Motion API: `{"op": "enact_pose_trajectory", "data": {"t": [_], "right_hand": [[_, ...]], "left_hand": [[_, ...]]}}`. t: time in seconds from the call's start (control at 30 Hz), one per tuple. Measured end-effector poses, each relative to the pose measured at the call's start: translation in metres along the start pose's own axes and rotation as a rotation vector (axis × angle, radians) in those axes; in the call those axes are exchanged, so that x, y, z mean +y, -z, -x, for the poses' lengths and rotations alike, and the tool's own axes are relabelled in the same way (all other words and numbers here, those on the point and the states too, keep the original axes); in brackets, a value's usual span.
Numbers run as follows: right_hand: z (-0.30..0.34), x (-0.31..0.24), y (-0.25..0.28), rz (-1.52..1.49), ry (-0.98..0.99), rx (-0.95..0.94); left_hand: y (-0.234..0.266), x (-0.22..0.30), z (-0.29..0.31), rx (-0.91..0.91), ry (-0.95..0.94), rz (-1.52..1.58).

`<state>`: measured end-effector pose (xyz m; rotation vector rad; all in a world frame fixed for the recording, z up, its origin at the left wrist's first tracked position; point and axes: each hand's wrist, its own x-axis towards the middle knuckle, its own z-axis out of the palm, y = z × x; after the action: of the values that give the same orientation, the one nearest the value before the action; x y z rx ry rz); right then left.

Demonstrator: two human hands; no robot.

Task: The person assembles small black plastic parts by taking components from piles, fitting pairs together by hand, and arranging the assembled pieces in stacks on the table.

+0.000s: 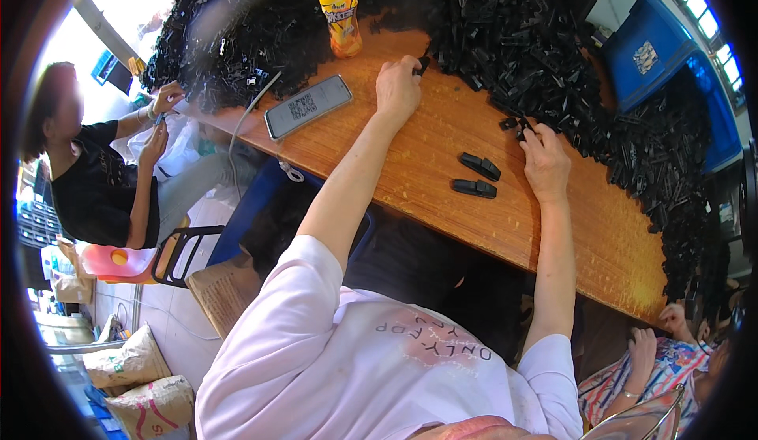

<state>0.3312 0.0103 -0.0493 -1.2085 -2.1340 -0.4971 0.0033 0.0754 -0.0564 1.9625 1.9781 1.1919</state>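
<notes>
My left hand (399, 90) is closed with a small black plastic part (423, 65) at its fingertips, over the wooden table (442, 112). At the edge of the heap of black plastic parts (505, 33), my right hand (545, 162) has its fingers closed on another black plastic part (522, 130). Between my forearms, nearer to me, lie two longer black pieces side by side, one black clip-like piece (480, 167) just beyond the other black clip-like piece (474, 188). They touch neither hand.
A yellow-capped drink bottle (340, 15) stands beyond my left hand. A phone (308, 107) lies left of my forearm, near a cable (251, 120). Blue bins (646, 49) stand at the far right. One person (103, 167) sits left, another (643, 373) at the lower right.
</notes>
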Motion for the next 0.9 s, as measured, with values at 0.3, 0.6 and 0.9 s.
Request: {"op": "enact_pose_trajectory", "data": {"t": [0.3, 0.6, 0.9], "right_hand": [[-0.002, -0.03, 0.01, -0.169, 0.007, -0.023], [-0.003, -0.033, 0.026, -0.207, 0.075, -0.178], [-0.008, -0.045, 0.021, -0.397, -0.423, -0.205]], "left_hand": [[-0.01, -0.004, -0.022, 0.203, 0.172, 0.144], [0.025, 0.03, 0.002, -0.205, -0.242, 0.21], [0.02, 0.056, 0.016, -0.542, -0.176, 0.308]]}}
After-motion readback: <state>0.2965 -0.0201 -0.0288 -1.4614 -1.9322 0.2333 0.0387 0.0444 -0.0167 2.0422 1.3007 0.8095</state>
